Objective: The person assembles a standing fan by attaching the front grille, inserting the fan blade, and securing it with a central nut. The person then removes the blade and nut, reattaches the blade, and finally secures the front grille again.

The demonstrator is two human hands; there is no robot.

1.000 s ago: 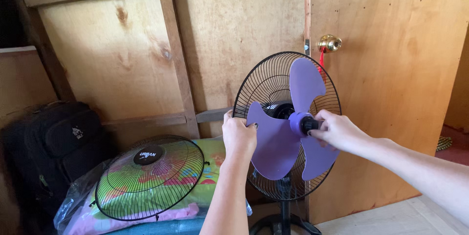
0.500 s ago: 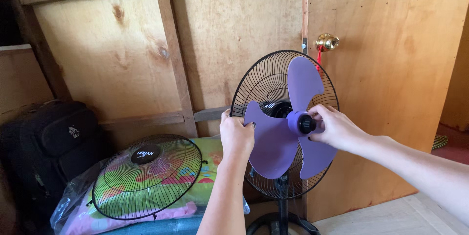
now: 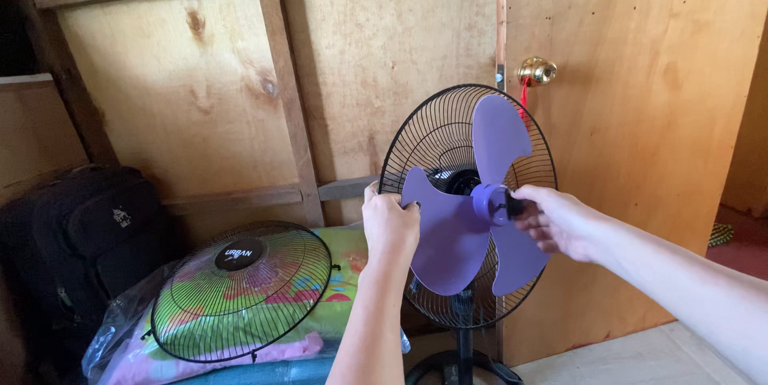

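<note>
A stand fan faces me with its front cover off. Its purple three-blade propeller (image 3: 456,233) sits in front of the black rear wire guard (image 3: 436,133). My left hand (image 3: 390,225) grips the guard's left rim and the edge of the left blade. My right hand (image 3: 556,221) pinches the small black cap (image 3: 507,205) at the centre of the purple hub. The fan's black pole and base (image 3: 464,357) show at the bottom edge.
The detached front guard (image 3: 240,289) lies on a bagged, colourful bundle (image 3: 336,313) at the lower left. A black suitcase (image 3: 88,233) stands further left. Behind the fan are a plywood wall and a door with a brass knob (image 3: 537,71).
My right hand's fingers have shifted around the black hub cap, from cupping it to pinching it from the right. The left hand has stayed on the guard's rim.
</note>
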